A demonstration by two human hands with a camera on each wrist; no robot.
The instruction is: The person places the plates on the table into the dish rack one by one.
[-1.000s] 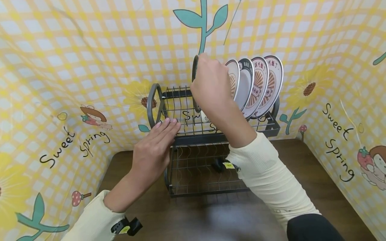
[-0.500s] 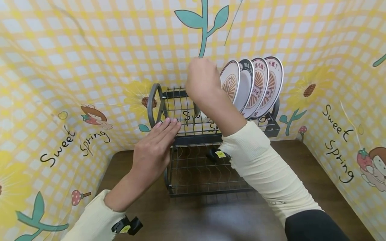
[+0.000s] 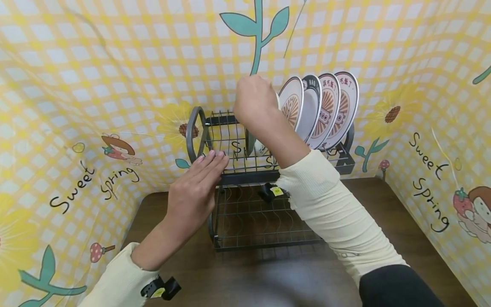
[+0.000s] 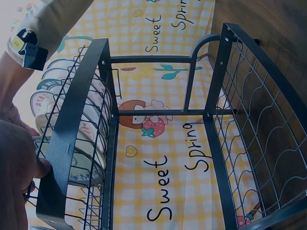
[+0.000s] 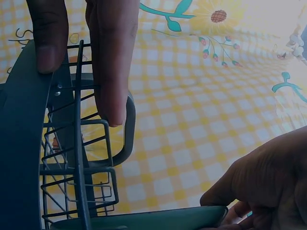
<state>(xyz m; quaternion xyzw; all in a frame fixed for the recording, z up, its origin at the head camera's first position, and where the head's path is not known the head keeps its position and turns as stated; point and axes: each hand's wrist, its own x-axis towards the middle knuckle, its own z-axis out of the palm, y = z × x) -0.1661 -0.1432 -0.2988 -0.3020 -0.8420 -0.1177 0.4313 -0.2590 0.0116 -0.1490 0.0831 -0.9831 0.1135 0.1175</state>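
Note:
A black two-tier dish rack (image 3: 251, 176) stands on the table. My right hand (image 3: 256, 100) is over its upper tier and pinches the top edge of a plate (image 5: 158, 219), which stands on edge among the wires. In the head view that hand covers most of the plate; only its lower greenish part shows. At the rack's front left corner my left hand (image 3: 195, 183) holds the front bar, thumb (image 5: 48, 57) outside and straight fingers (image 5: 112, 86) inside. Several white plates (image 3: 290, 104) with red and dark print stand upright to the right of my right hand.
The rack's lower tier (image 3: 264, 217) of wavy wires sits below, close over the brown wooden table (image 3: 215, 277). A yellow checked cloth (image 3: 153, 64) with flower prints rises behind and on both sides. A curved end handle (image 3: 194, 132) bounds the rack at left.
My right hand has shifted a little left with the plate it pinches, uncovering more of the white plate beside it. The left hand stays in place on the rack.

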